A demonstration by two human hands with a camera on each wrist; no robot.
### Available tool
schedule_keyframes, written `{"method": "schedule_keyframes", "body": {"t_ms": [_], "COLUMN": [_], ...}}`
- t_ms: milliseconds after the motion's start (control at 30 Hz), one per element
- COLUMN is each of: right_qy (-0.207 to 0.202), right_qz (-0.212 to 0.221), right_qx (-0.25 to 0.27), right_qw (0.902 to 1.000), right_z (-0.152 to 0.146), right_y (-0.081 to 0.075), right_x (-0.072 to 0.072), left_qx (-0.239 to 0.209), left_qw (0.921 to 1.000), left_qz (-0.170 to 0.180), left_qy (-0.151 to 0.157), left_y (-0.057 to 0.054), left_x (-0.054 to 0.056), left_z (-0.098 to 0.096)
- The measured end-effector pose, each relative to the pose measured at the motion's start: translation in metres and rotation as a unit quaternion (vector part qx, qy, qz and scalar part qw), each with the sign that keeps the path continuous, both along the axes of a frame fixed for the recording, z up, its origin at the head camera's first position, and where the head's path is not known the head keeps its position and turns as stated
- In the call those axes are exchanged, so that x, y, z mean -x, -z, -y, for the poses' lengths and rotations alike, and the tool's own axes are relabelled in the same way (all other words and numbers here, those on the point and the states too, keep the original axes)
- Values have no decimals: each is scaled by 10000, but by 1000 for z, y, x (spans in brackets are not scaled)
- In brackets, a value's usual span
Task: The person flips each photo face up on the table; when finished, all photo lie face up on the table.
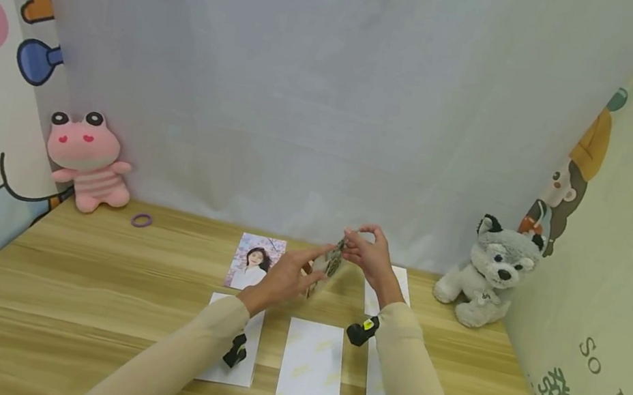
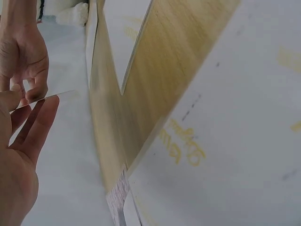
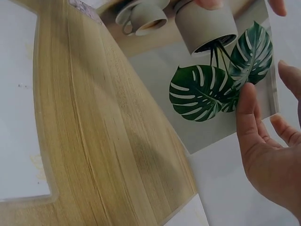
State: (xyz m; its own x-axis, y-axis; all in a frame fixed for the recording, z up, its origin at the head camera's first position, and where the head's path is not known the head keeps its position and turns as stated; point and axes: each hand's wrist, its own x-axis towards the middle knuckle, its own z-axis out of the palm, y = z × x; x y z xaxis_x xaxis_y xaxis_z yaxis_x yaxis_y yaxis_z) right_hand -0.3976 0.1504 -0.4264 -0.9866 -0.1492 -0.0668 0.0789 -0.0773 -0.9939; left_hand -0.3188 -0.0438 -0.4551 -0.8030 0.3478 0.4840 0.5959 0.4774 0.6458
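Head view: a photo card (image 1: pixel 333 264) stands steeply, nearly edge-on, between the person's two hands, in the gap between a portrait photo (image 1: pixel 244 276) and a white sheet (image 1: pixel 400 283) at the rear of the counter (image 1: pixel 89 299); whether its lower edge touches the wood I cannot tell. The left hand (image 1: pixel 285 275) has its grip clamped on the card, and the left wrist view shows the thin edge running between thumb and fingers. The right hand (image 1: pixel 369 254) is at the upper corner on the other side, its grip closed on the border: in the right wrist view the thumb lies on the printed green leaves while the other fingers bend in at the margin. That same view shows the printed face, a potted plant upside down beside a cup and saucer, with left fingertips over the pot. So most of the card lies between the two grips. Nearer the person, three more white sheets (image 1: pixel 312 369) lie in a row, the outer two partly under the sleeves (image 1: pixel 418 379).
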Motion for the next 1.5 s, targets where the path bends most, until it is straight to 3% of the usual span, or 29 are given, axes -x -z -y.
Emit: {"method": "schedule_keyframes", "body": {"t_ms": [533,800,1000,1200,1333,1500], "right_qy": [127,-69,-133,-298,-239,-527], "right_qz": [52,82,-32,-191,-61,117], "right_qx": [-278,-353,-1126,-1619,-1438,-769], "right_qw": [9995,9993,9935,9862,9893,9956], "right_z": [4,2,-7,-21,-29,-32], "right_y": [-1,-2,-7,-3,10,20], "right_x": [-3,-5,-10,-15,-13,-14], "left_qx": [-28,-275,-557,-1053,-1518,-2307], "left_qw": [9975,9961,9925,9871,9801,9641], "left_qz": [-431,-291,-233,-209,-76,525], "left_qy": [-552,-781,-1062,-1189,-1280,-1208], "left_y": [6,9,10,8,4,-1], "left_x": [2,2,2,4,4,0], "left_z": [3,4,4,2,1,-1]}}
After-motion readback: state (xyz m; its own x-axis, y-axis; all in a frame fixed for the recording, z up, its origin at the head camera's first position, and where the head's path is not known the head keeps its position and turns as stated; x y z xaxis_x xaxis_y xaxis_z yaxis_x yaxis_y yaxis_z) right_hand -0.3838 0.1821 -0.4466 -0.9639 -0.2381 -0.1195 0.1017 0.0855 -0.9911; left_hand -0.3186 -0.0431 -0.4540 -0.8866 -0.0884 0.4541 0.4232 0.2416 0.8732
